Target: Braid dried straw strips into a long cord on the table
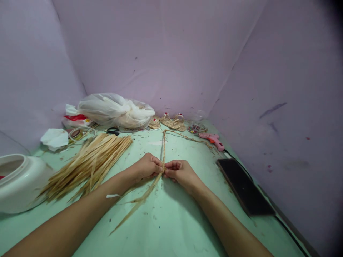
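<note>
A thin braid of dry plant fibre (164,148) runs from between my hands to the back of the green table, then bends off to the right. My left hand (150,166) pinches its near end from the left, fingers closed. From the right, my right hand (180,173) pinches the same spot with thumb and fingertips. Loose unbraided strips (143,200) trail from there toward me, partly under my left hand. A large bundle of dry flat strips (93,160) lies left of my left forearm.
Around the table (187,235) are a white plastic tub (24,192), a stuffed plastic bag (115,109), black-handled scissors (113,130) and small woven slippers (171,122). On the right lie a pink glue gun (213,140) and a dark tablet-like slab (243,187) beside a cable.
</note>
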A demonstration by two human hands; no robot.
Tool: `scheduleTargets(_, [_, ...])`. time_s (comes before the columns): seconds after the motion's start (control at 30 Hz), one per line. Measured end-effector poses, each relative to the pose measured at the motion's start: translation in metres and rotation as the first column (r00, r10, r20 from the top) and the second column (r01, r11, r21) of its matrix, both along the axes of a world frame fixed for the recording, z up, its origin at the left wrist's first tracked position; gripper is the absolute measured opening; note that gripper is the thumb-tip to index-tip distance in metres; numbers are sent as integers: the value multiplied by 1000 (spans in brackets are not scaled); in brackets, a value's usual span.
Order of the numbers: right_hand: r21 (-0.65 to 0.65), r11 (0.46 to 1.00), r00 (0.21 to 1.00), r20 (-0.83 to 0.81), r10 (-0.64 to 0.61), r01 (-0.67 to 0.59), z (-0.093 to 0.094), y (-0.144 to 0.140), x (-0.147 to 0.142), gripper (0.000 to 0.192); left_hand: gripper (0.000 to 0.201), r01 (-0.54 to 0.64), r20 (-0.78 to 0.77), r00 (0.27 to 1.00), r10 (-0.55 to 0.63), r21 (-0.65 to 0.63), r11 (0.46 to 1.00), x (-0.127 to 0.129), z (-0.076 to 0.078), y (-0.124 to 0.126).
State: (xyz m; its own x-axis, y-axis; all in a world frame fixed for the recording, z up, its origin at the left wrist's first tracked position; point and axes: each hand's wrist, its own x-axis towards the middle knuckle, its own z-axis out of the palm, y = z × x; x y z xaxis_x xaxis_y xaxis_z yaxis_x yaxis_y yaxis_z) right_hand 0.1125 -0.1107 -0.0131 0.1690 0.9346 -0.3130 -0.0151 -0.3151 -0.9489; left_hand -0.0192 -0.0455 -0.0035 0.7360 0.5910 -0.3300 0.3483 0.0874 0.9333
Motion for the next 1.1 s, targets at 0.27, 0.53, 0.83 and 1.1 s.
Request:
scheduleTargets(0.27, [-13,999,996,82,-38,39,-3,0,0,5,13,13,5,1000,-13,22,1000,0,-2,1])
scheduleTargets(0.53, [-48,998,973,229,-23,35,-8,3,0,4,10,0,-82,997,14,166,986,3,-4,1])
scheduleTargets(0.83, [-52,998,979,201,-21,32,-8,4,-3,3,18,218,-471,882,-10,389,895,-11,24,6])
scheduleTargets(1.1, [-71,992,994,53,-99,103,4,0,-12,4,12,133,-446,866,227,643,755,9,22,-48])
